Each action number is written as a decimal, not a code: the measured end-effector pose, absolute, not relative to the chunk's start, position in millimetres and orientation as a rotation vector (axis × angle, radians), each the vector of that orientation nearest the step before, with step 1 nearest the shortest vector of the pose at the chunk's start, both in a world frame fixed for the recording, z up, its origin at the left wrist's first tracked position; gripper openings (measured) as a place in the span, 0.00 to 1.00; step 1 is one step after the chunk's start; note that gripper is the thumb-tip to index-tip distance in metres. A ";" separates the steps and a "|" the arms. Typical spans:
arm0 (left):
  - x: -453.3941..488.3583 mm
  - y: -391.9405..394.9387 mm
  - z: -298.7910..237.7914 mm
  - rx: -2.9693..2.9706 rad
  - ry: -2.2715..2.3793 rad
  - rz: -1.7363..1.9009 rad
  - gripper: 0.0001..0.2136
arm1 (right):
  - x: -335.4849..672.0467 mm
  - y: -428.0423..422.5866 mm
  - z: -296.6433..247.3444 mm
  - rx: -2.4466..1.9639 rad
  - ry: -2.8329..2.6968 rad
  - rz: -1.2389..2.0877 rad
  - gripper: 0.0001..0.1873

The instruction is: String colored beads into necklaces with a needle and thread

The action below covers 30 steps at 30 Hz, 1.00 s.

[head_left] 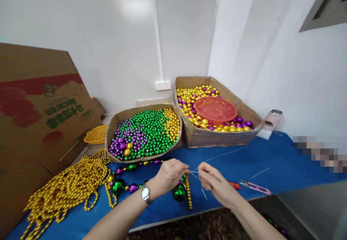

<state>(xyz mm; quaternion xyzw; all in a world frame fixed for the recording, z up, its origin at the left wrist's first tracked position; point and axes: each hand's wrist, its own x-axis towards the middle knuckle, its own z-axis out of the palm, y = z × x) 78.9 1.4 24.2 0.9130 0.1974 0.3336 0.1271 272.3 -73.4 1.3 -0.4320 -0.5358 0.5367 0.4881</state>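
My left hand (170,175), a silver watch (145,193) on its wrist, is pinched shut on a thin white thread (193,172). My right hand (211,179) is pinched on the same thread a few centimetres to the right. Both hands hover over the blue cloth (271,160), just above a strand of large green, purple and gold beads (127,185). A big green bead (179,193) lies directly under my left hand. The thread runs on to the right, up across the cloth.
A pile of gold bead strands (67,187) lies at left. Behind stand a cardboard box of green, purple and gold beads (143,133) and a second box of gold beads (217,124) holding a red basket (215,108). Pink scissors (256,187) lie at right. A big carton (35,113) leans at left.
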 end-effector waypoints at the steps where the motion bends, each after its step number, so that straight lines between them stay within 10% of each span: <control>1: 74.9 2.6 21.6 2.694 0.638 0.951 0.10 | 274.9 -72.7 0.5 -1.069 -1.317 1.278 0.20; 15: 79.4 -18.2 35.2 0.992 0.622 0.871 0.16 | 280.8 -66.8 -4.1 -1.344 -1.783 0.805 0.17; 30: 66.1 -9.7 62.8 1.750 0.582 0.903 0.15 | 288.1 -58.8 47.4 -1.279 -2.032 0.277 0.22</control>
